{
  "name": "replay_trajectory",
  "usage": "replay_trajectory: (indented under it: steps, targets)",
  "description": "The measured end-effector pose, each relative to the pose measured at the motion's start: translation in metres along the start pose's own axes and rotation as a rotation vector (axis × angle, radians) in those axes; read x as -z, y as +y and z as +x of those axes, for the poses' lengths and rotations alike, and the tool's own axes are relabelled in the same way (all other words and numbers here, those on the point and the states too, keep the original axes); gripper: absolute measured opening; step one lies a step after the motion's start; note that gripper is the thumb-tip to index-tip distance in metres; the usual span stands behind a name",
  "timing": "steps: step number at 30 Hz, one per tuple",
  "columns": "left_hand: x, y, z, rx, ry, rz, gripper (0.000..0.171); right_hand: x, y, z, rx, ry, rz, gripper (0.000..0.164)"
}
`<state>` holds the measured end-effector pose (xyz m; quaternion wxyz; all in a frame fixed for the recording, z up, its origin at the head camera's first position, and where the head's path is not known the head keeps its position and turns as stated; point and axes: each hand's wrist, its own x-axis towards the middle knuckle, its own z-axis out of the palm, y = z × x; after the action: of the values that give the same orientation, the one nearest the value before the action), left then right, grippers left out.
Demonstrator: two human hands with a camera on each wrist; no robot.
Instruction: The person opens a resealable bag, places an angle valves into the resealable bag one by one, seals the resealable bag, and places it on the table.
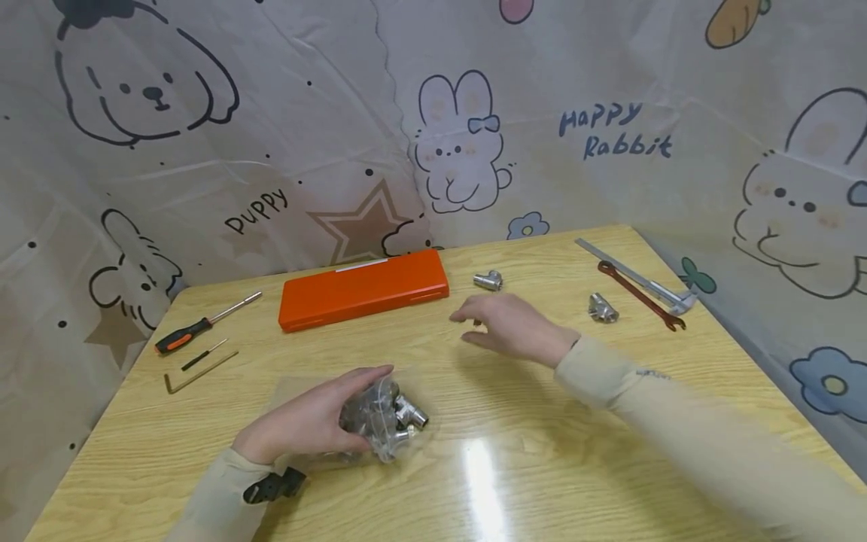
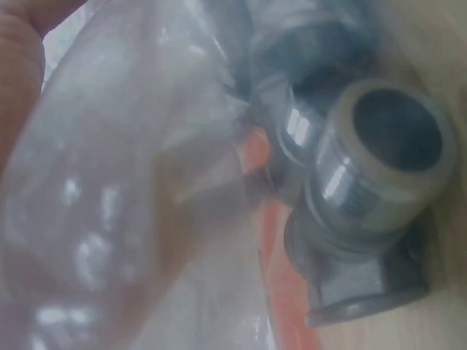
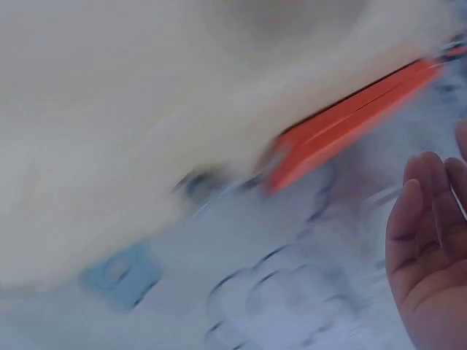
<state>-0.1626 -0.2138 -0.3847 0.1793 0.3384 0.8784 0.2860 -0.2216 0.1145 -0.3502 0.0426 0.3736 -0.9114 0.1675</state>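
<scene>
"Fabric point(image 1: 325, 113) printed with rabbits, puppies and stars hung behind everything. What stood in front of it?"

"A pale wood-grain desk point(image 1: 379, 512), with a flat red case point(image 1: 366, 293) towards its far edge."

"And the clear plastic bag point(image 1: 379, 423)?"

"It lay on the desk left of centre, nearer the person than the case. The left grip point(image 1: 314, 414) pinched it, fingers along the far side and thumb on the near side. Metal fittings point(image 1: 409, 412) showed in it and at its right-hand end; the left wrist view caught one round opening up close."

"How was the right grip point(image 1: 511, 327)?"

"Spread: it hung above the desk, well apart from the bag, fingers lightly bent and thumb held away from them. The right wrist view was blurred."

"Which tools were longest?"

"On the right, a vernier caliper point(image 1: 662, 293), with a reddish open-ended wrench point(image 1: 640, 296) just beside it. On the left, a screwdriver point(image 1: 186, 336) with a black and orange handle, then a hex key point(image 1: 203, 372) nearer the person."

"And the smallest pieces?"

"Two loose tee fittings point(image 1: 603, 309), one just right of the case, the other left of the wrench. A thin precision screwdriver point(image 1: 196, 360) lay between the bigger screwdriver and the hex key."
</scene>
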Motion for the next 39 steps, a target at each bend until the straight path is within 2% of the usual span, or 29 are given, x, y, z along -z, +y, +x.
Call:
replay_trajectory:
  steps: [3, 6, 9, 12, 16, 19, 23, 28, 32, 36, 39]
  targets:
    - [0.001, -0.001, -0.001, 0.001, 0.007, 0.008, 0.099, 0.011, 0.038, 0.014, -0.071, -0.060, -0.111, 0.043]
    - [0.001, -0.001, -0.001, -0.003, 0.010, 0.014, 0.100, 0.016, 0.070, 0.030, -0.139, -0.138, -0.174, 0.053]
    - [0.001, -0.002, 0.000, -0.002, 0.008, 0.014, 0.100, 0.018, 0.091, 0.044, -0.174, -0.214, -0.214, 0.060]
    - [0.000, -0.003, 0.000, 0.000, 0.008, 0.013, 0.100, 0.017, 0.104, 0.056, -0.183, -0.284, -0.241, 0.063]
    - [-0.001, -0.003, -0.001, -0.005, 0.008, 0.013, 0.100, 0.011, 0.111, 0.068, -0.219, -0.375, -0.224, 0.074]
    - [-0.002, -0.004, -0.001, -0.002, -0.001, 0.007, 0.101, 0.008, 0.115, 0.071, -0.291, -0.433, -0.161, 0.086]
    - [-0.003, -0.003, -0.001, 0.011, -0.010, 0.000, 0.102, 0.006, 0.123, 0.072, -0.366, -0.460, -0.059, 0.087]
    - [-0.001, -0.003, -0.001, 0.015, -0.014, -0.002, 0.102, 0.003, 0.136, 0.073, -0.373, -0.436, 0.035, 0.073]
    - [0.001, -0.003, -0.002, 0.021, -0.020, -0.006, 0.102, 0.000, 0.141, 0.076, -0.360, -0.436, 0.061, 0.058]
    - [0.001, -0.003, -0.002, 0.029, -0.019, -0.004, 0.101, 0.001, 0.135, 0.071, -0.350, -0.440, 0.062, 0.058]
    - [0.000, -0.003, -0.002, 0.035, -0.020, -0.007, 0.101, 0.001, 0.128, 0.061, -0.327, -0.405, 0.086, 0.059]
